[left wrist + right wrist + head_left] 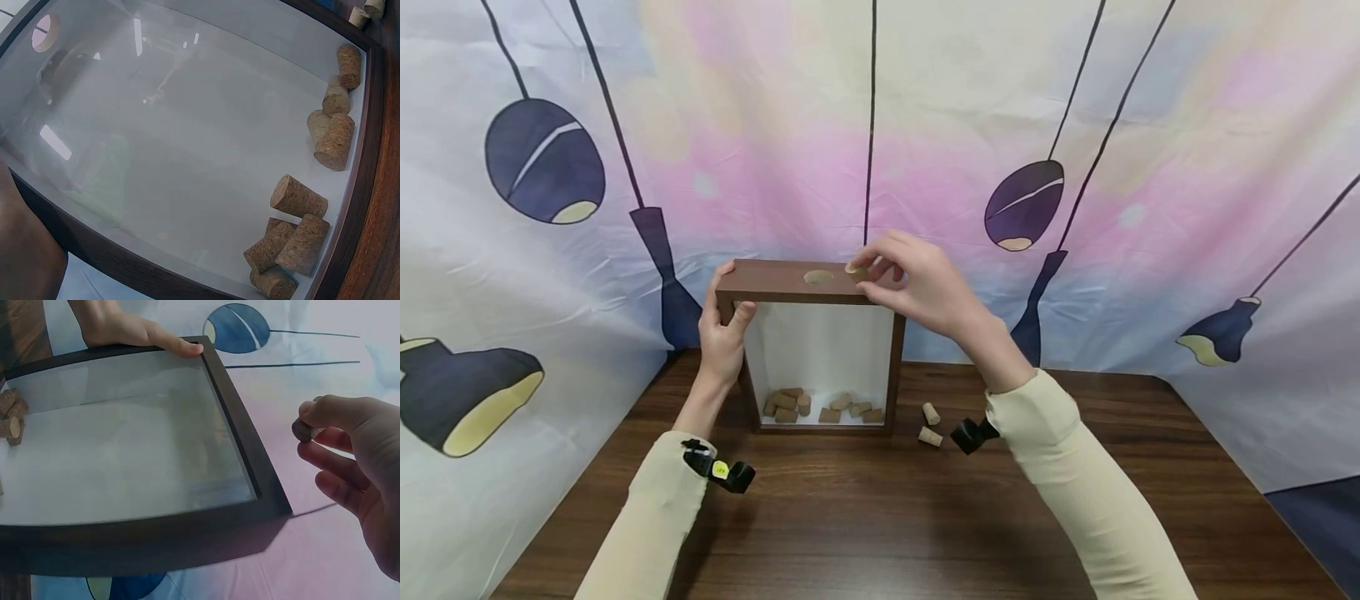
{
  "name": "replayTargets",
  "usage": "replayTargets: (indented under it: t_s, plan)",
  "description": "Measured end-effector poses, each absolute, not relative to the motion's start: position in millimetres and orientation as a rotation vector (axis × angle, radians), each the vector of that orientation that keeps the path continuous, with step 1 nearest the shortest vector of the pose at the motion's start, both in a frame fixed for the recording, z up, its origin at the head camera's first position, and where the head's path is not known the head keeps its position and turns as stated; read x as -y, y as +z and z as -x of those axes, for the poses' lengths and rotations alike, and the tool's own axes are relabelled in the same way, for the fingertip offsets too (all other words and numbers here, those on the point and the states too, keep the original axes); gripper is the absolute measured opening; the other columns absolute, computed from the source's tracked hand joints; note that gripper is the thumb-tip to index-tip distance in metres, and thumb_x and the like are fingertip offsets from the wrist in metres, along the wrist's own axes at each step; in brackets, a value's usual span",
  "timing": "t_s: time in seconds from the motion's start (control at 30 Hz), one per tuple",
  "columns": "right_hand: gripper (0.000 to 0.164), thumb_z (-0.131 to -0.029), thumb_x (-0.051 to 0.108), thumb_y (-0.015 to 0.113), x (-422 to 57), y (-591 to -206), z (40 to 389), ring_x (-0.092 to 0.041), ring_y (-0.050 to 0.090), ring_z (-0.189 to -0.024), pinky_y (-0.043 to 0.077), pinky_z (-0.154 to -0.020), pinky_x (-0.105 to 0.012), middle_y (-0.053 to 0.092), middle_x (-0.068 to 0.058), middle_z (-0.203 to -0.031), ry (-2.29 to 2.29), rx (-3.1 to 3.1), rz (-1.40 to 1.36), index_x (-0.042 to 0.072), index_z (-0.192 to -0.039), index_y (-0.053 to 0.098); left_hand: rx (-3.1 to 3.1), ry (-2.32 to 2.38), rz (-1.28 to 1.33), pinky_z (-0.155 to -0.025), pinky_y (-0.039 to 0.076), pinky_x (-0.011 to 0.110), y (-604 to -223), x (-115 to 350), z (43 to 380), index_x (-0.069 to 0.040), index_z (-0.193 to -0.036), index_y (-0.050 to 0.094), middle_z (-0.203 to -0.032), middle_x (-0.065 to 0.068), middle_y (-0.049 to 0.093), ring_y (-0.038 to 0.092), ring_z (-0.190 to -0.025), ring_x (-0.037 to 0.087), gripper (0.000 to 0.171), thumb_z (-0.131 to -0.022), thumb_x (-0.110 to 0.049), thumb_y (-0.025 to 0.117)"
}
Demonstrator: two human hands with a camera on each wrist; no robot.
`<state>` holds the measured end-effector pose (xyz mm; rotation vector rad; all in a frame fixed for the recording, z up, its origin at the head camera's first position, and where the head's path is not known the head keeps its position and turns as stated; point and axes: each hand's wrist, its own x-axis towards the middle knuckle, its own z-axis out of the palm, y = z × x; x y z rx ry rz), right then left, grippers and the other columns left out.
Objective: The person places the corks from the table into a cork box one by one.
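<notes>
A brown-framed shadow box with a clear front stands upright on the table, a round hole in its top. My left hand grips its upper left corner, thumb on the front edge. Between the thumb and fingers of my right hand is a cork stopper, held just above the top, to the right of the hole. Inside the box, several corks lie in two loose groups along the bottom.
On the dark wooden table, two loose corks lie to the right of the box. A patterned cloth with printed lamps hangs behind and at both sides.
</notes>
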<state>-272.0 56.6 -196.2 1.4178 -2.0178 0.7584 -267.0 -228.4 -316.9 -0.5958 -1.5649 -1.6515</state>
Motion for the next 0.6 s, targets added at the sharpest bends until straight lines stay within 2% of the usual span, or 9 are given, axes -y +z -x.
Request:
replayTargets:
  t_s: [0.1,0.3,0.6]
  plan:
    - [0.018,-0.089,0.009,0.075,-46,-194,276,-0.01,0.067,-0.087,0.052,-0.075,-0.022,0.068,-0.002,-0.102,0.75,2.041,-1.429,0.008,-0.106,0.068,1.554,-1.66,0.613,-0.095,0.04,0.022,-322,230,274,-0.012,-0.149,0.044,-0.134,-0.005,0.053,0.051,-0.115,0.01,0.066,-0.093,-0.033,0.071]
    - [0.018,-0.09,0.008,0.074,-26,-191,283,-0.012,0.067,-0.088,0.053,-0.077,-0.023,0.068,-0.004,-0.104,0.768,2.125,-1.443,0.007,-0.107,0.068,1.547,-1.638,0.618,-0.095,0.04,0.022,-336,240,294,-0.016,-0.15,0.044,-0.137,-0.001,0.053,0.052,-0.117,0.013,0.068,-0.092,-0.038,0.071]
    - [0.021,-0.092,0.015,0.073,-3,-192,291,-0.013,0.068,-0.092,0.053,-0.08,-0.02,0.068,-0.004,-0.109,0.767,2.292,-1.387,0.008,-0.111,0.067,1.594,-1.615,0.55,-0.097,0.037,0.023,-335,243,293,-0.017,-0.151,0.042,-0.144,-0.004,0.046,0.047,-0.121,0.012,0.068,-0.092,-0.037,0.071]
